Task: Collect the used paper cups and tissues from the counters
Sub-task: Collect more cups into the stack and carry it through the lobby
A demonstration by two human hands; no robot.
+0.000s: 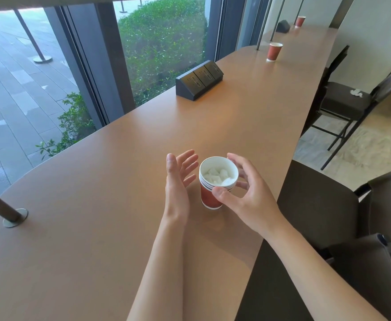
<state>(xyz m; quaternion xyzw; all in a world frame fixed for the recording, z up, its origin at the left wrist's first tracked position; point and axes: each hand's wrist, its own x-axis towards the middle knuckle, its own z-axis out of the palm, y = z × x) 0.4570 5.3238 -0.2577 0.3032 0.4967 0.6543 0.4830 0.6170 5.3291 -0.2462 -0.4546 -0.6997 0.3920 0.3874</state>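
We grip cup stack [213, 193] near rim, right hand [247, 200] fingers curled; left hand [178, 181] open at 9 o'clock. Risk: tissues [218, 176] spill onto tabletop [120, 181] if stack tilts.

Tissues [218, 175] lie in stacked cups [210, 195] on the counter [120, 181].

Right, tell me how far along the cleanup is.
Done: several cups nested into one stack with tissues stuffed inside. In hand: right hand grips the stack; left hand open beside it. Left: two cups down the counter, plus a tissue on a chair.
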